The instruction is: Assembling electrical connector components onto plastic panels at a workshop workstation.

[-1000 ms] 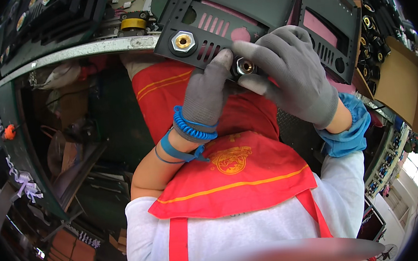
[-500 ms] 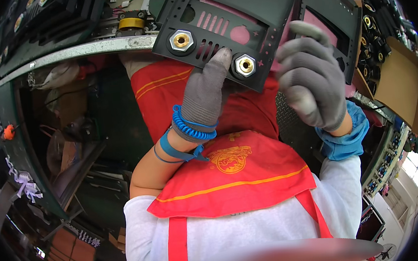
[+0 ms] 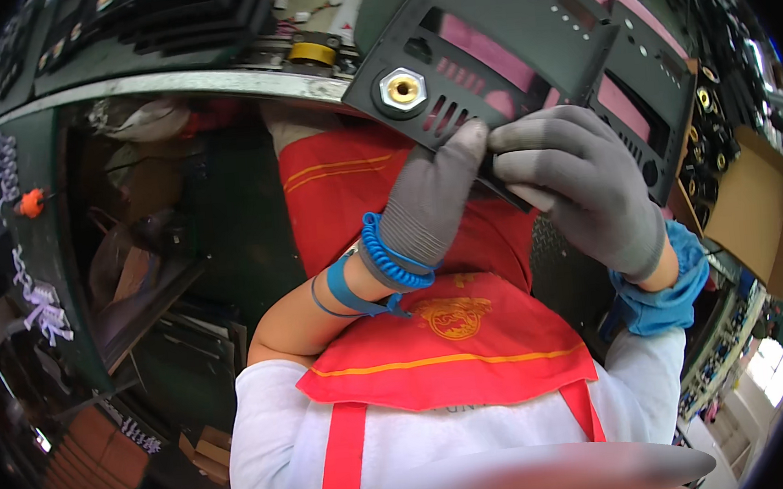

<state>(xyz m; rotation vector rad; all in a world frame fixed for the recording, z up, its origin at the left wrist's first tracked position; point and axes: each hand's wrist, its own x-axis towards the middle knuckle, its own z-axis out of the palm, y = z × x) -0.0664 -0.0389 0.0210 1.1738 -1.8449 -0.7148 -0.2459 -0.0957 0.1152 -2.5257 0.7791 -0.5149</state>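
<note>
Light is even and fairly bright at the centre, with soft shadows. The space under the bench edge (image 3: 167, 83) at left sits dim. Daylight glares at the lower right rim. Fisheye bending curves straight edges, and the corners are black. A blurred shape smears along the bottom.

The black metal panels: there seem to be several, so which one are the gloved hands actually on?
The slotted panel with the brass hex fitting. The left hand and right hand grip its lower edge. The other panel, to its right, is untouched.

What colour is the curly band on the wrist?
Blue: the coiled wrist strap on the left hand, seen in the head view.
</note>
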